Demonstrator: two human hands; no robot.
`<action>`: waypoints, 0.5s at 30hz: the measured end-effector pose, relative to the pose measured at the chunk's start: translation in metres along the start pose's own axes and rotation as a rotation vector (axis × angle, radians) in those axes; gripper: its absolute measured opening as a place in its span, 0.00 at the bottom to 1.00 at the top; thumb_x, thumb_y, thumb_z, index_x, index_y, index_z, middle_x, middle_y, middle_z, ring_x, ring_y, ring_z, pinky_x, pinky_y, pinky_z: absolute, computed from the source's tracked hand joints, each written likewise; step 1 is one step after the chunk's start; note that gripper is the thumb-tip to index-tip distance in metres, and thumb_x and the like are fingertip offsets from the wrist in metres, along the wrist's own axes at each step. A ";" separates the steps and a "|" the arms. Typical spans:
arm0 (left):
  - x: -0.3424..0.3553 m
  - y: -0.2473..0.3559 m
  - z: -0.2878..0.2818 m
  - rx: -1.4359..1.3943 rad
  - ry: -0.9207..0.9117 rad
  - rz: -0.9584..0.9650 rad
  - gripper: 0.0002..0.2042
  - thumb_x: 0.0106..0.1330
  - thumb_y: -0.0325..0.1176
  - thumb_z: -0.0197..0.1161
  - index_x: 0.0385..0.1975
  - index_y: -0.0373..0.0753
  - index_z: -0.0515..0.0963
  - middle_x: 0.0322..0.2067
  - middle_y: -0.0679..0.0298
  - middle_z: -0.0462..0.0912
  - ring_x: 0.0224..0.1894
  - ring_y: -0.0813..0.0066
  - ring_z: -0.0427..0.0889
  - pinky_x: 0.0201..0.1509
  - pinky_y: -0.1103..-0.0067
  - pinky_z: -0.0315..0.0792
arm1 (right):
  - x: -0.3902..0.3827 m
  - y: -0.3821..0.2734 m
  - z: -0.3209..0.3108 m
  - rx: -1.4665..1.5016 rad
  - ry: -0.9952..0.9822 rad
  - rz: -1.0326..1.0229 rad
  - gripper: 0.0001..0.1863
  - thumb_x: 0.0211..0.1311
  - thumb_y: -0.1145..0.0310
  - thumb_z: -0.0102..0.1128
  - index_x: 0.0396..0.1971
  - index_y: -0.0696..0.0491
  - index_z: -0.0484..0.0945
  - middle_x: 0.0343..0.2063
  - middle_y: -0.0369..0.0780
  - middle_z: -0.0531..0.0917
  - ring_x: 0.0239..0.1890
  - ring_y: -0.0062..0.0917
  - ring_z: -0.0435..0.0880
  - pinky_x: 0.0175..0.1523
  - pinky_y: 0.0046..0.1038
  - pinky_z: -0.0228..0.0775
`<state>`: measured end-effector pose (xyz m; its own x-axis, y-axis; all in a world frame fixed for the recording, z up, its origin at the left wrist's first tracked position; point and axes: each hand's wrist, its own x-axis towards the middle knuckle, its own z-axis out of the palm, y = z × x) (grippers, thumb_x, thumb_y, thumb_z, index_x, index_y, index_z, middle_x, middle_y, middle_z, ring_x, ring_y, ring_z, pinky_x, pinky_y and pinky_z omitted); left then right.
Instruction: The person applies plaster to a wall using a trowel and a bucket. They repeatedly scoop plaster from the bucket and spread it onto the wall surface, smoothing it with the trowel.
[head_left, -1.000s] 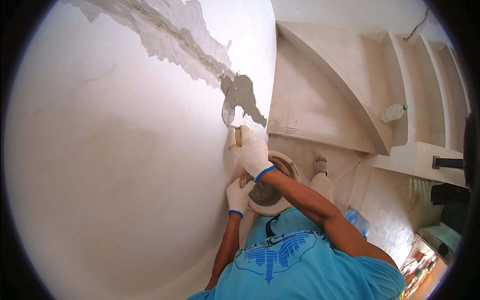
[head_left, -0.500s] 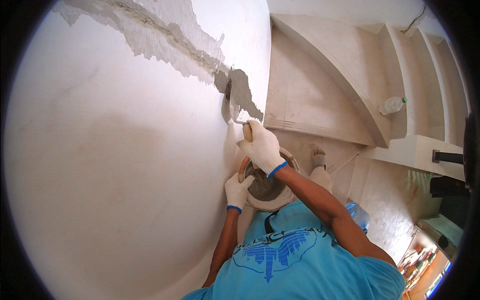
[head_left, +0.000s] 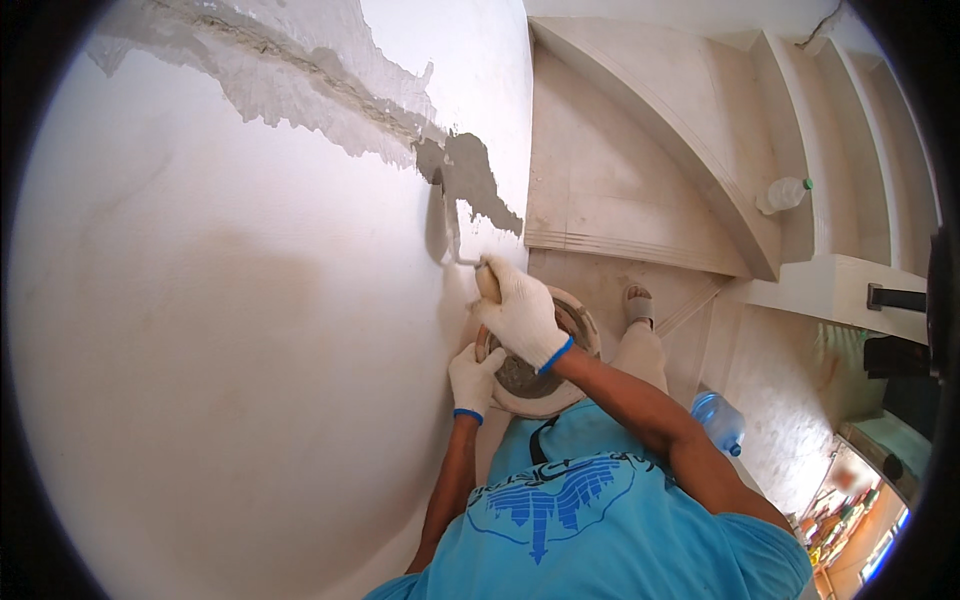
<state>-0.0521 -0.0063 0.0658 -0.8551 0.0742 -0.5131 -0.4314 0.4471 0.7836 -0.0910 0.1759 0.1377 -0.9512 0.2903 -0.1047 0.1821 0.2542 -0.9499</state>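
My right hand [head_left: 522,312], in a white knit glove with a blue cuff, is closed around the handle of a trowel [head_left: 451,228]. The trowel's blade lies close along the white wall, just below a dark wet mortar patch [head_left: 468,172]. My left hand [head_left: 472,381], gloved alike, grips the left rim of a round bucket [head_left: 540,407] held in front of my body. Grey mortar [head_left: 519,377] lies inside the bucket, partly hidden by my right hand.
A lighter grey, rough-edged band [head_left: 300,95] with a groove runs up the wall to the upper left. Curved stair steps [head_left: 640,160] rise at the right, with a clear bottle [head_left: 783,195] on one. A blue water jug [head_left: 717,421] lies on the floor near my foot [head_left: 638,305].
My right hand and the trowel have moved slightly down the wall, off the wet patch and toward me. My left hand keeps its hold on the bucket.
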 end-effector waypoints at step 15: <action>0.011 -0.034 -0.009 0.152 0.019 0.191 0.11 0.62 0.31 0.74 0.35 0.28 0.84 0.28 0.63 0.84 0.31 0.78 0.78 0.39 0.74 0.75 | -0.003 -0.051 -0.017 0.010 -0.025 -0.074 0.36 0.54 0.61 0.76 0.64 0.53 0.76 0.46 0.52 0.87 0.50 0.51 0.87 0.53 0.45 0.79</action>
<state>-0.0496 -0.0289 0.0371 -0.9230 0.1540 -0.3527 -0.2144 0.5553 0.8035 -0.0927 0.1777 0.1912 -0.9680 0.2475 -0.0409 0.1082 0.2648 -0.9582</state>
